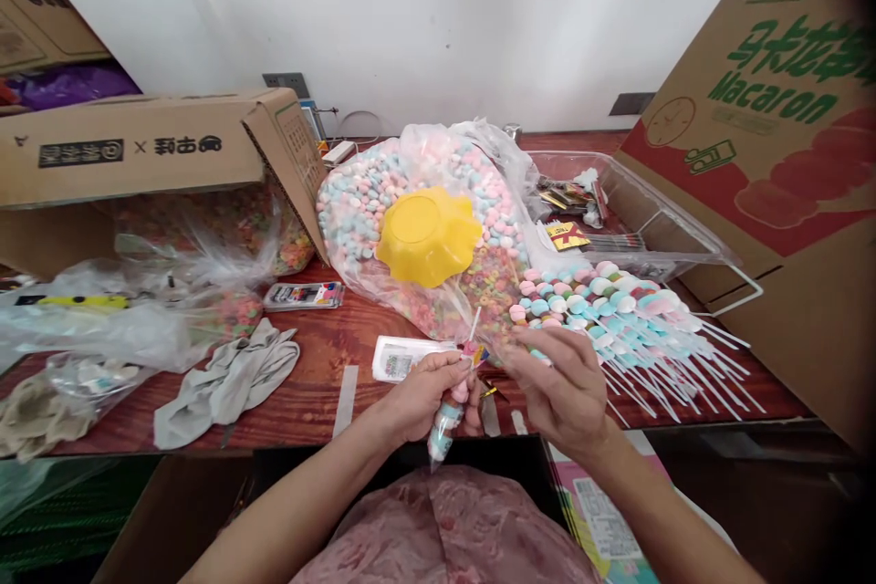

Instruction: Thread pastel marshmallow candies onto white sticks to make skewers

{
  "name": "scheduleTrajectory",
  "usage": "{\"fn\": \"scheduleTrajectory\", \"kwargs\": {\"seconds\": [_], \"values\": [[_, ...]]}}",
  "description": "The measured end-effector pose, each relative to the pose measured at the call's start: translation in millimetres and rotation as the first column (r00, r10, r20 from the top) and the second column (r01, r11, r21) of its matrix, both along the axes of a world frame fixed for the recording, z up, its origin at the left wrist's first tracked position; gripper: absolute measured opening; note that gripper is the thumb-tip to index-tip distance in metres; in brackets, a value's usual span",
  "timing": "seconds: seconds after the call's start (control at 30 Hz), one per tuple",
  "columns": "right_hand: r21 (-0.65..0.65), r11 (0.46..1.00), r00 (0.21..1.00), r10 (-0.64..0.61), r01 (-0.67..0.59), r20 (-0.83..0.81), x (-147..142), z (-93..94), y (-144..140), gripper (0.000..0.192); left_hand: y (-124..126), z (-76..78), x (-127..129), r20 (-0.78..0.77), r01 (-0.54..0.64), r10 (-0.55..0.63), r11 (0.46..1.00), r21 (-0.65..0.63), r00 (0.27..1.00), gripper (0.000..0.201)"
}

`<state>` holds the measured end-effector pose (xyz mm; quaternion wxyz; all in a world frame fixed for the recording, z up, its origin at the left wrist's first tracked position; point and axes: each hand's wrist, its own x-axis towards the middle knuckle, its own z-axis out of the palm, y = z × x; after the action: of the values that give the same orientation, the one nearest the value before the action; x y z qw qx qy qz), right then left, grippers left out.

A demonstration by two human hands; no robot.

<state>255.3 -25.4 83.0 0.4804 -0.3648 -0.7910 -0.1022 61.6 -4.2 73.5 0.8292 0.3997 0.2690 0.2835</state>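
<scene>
Left hand [428, 394]: fingers curled around a bagged candy skewer [448, 420], stick end up, at the table's [321, 383] front edge.
Right hand [562, 392]: fingertips pinched at the skewer's top wrap.
Skewers [616, 310]: pastel round sweets on white sticks, heaped at right.
Bowl [428, 235]: yellow, scalloped plastic, on candy bag [370, 192].
Box [787, 109]: cardboard, reads "Macaron".

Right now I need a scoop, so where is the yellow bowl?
In the head view, the yellow bowl sits mid-table upside down on the big clear bag of pastel candies, behind both hands.
</scene>
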Motion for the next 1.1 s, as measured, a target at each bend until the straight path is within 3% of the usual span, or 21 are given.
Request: {"fn": "scheduleTrajectory", "kwargs": {"seconds": [0.1,0.2,0.3,0.37,0.4,0.43,0.5,0.53,0.57,0.6,0.67,0.73,0.77,0.83,0.93,1.03,1.07,1.1], "values": [[0.023,0.987,0.893,0.131,-0.156,0.431,14.8,8.5,4.5,0.035,0.9,2.2,-5.2,0.009,0.193,-0.193,0.981,-0.024,0.981,0.041],[-0.004,0.969,0.832,0.213,-0.245,0.512,16.3,13.4,7.7,0.026,1.6,4.6,-7.6,0.013,0.353,-0.353,0.935,-0.021,0.935,0.043],[-0.113,0.968,0.826,0.249,-0.223,0.506,10.9,18.3,7.1,0.017,2.0,9.7,-10.2,-0.100,0.406,-0.398,0.910,0.084,0.912,0.045],[-0.268,0.954,0.829,0.258,-0.136,0.496,7.4,20.1,7.1,0.015,0.5,14.1,-12.5,-0.333,0.422,-0.318,0.852,0.309,0.888,0.041],[-0.366,0.927,0.834,0.266,-0.084,0.484,6.2,20.0,7.9,0.016,-1.0,15.9,-13.2,-0.459,0.441,-0.224,0.780,0.445,0.860,0.037],[-0.476,0.879,0.837,0.293,-0.045,0.462,5.4,18.9,9.2,0.019,-2.8,17.0,-13.5,-0.563,0.475,-0.109,0.679,0.559,0.819,0.032],[-0.691,0.722,0.833,0.396,-0.022,0.386,4.0,14.4,12.1,0.028,-6.2,16.0,-12.3,-0.670,0.548,0.113,0.485,0.682,0.733,0.020],[-0.756,0.654,0.833,0.426,-0.015,0.352,3.1,11.4,12.8,0.032,-7.1,13.9,-10.9,-0.684,0.566,0.190,0.432,0.702,0.704,0.017],[-0.773,0.634,0.842,0.417,0.001,0.343,2.0,8.5,12.4,0.033,-7.2,10.9,-9.3,-0.681,0.557,0.239,0.424,0.714,0.692,0.017],[-0.739,0.673,0.855,0.371,0.020,0.361,0.8,5.9,10.6,0.032,-6.4,7.4,-7.6,-0.669,0.518,0.256,0.464,0.719,0.698,0.018],[-0.546,0.835,0.882,0.206,0.068,0.425,-1.1,2.5,3.5,0.026,-2.9,0.2,-5.3,-0.616,0.373,0.177,0.659,0.653,0.768,0.024],[-0.334,0.942,0.891,0.123,0.034,0.437,-0.6,2.0,-5.3,0.029,1.1,-5.2,-5.0,-0.496,0.267,-0.039,0.877,0.398,0.867,0.027],[-0.278,0.960,0.890,0.149,-0.026,0.431,0.8,2.6,-8.8,0.032,2.6,-6.7,-5.6,-0.406,0.274,-0.164,0.934,0.230,0.899,0.027],[-0.260,0.956,0.881,0.237,-0.136,0.409,4.9,4.9,-11.9,0.030,4.3,-7.4,-7.5,-0.222,0.357,-0.353,0.934,-0.025,0.909,0.028],[-0.326,0.923,0.842,0.335,-0.204,0.422,9.4,8.6,-8.0,0.021,4.9,-2.8,-10.0,-0.105,0.434,-0.443,0.896,-0.097,0.890,0.034],[-0.382,0.909,0.823,0.343,-0.168,0.453,6.4,7.8,-1.2,0.024,3.6,5.0,-10.1,-0.251,0.411,-0.376,0.906,0.103,0.892,0.033],[-0.411,0.900,0.834,0.333,-0.143,0.440,4.0,6.1,0.8,0.024,2.6,7.1,-9.7,-0.349,0.385,-0.290,0.890,0.243,0.891,0.031],[-0.454,0.884,0.854,0.320,-0.113,0.410,1.5,3.9,2.7,0.025,1.2,8.3,-9.1,-0.438,0.359,-0.167,0.841,0.405,0.884,0.028]]}}
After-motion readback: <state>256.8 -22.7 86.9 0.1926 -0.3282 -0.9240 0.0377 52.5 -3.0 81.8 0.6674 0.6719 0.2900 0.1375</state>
